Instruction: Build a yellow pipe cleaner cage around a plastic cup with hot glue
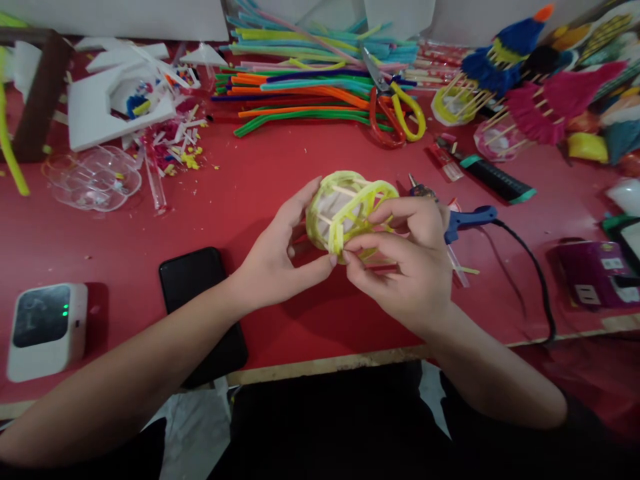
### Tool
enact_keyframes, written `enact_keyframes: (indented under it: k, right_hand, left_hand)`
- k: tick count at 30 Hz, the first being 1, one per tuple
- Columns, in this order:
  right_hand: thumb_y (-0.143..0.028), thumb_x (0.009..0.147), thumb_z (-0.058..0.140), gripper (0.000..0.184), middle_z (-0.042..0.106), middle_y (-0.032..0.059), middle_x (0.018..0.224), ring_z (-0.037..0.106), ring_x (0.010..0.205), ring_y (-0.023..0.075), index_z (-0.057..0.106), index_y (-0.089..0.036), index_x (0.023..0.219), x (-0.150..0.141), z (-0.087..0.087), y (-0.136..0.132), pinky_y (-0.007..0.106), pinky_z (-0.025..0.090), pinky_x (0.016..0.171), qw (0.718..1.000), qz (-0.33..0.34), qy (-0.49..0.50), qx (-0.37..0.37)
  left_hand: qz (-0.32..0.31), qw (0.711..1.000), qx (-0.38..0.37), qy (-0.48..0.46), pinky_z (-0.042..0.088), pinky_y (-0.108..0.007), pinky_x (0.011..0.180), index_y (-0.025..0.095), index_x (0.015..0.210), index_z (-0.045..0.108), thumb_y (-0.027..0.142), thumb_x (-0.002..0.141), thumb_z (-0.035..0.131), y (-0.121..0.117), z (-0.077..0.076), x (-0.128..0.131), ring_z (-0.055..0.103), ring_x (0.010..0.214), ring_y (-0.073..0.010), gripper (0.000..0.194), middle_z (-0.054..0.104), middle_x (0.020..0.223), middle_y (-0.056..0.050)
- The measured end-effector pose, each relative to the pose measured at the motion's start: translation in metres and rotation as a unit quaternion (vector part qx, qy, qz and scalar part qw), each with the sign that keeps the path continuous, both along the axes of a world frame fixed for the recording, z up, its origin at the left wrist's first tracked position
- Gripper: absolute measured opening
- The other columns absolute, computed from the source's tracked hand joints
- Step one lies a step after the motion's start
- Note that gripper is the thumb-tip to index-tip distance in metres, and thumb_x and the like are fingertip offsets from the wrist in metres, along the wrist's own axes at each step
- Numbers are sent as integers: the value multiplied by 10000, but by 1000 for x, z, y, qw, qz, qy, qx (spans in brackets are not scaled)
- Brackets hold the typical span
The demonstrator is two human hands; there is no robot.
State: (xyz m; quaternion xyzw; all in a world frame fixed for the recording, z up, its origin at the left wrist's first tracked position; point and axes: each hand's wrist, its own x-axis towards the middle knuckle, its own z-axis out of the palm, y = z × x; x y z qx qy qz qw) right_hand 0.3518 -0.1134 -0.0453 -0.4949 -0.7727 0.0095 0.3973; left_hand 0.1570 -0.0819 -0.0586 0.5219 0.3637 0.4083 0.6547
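Note:
A small round cage of yellow-green pipe cleaners and wooden sticks (345, 203) is held just above the red table (270, 160). My left hand (280, 257) cups its left side, fingers curled round it and thumb at its lower edge. My right hand (407, 260) grips the right side, thumb and forefinger pinching a yellow pipe cleaner strand at the bottom front. Something white shows inside the cage.
A black phone (200, 293) and a white device with green lights (45, 330) lie left. A blue glue gun (470, 219) with black cord sits right. Coloured pipe cleaners (310, 80), scissors (395, 110), foam scraps (120, 93), a clear plastic shell (93, 177) and finished bird crafts (520, 67) fill the back.

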Motion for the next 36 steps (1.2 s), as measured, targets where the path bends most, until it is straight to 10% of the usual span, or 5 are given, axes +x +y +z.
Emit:
enact_keyframes:
  k: [21, 36]
  right_hand:
    - [-219, 884, 731, 78, 629, 61, 1069, 604, 989, 251, 729, -272, 827, -3, -3, 0, 478, 533, 852, 999, 8, 26, -23]
    - [-287, 854, 788, 124, 607, 76, 1029, 633, 955, 261, 676, -240, 831, 2, 3, 3, 499, 532, 867, 999, -3, 35, -24]
  left_hand:
    - [20, 1000, -18, 11, 578, -425, 1084, 303, 1499, 526, 208, 717, 876, -1, 4, 5, 617, 1354, -340, 863, 526, 1590, -89]
    - [-72, 987, 142, 11, 581, -416, 1128, 369, 1625, 338, 324, 926, 774, 9, -29, -10, 564, 1445, -305, 825, 414, 1688, -73]
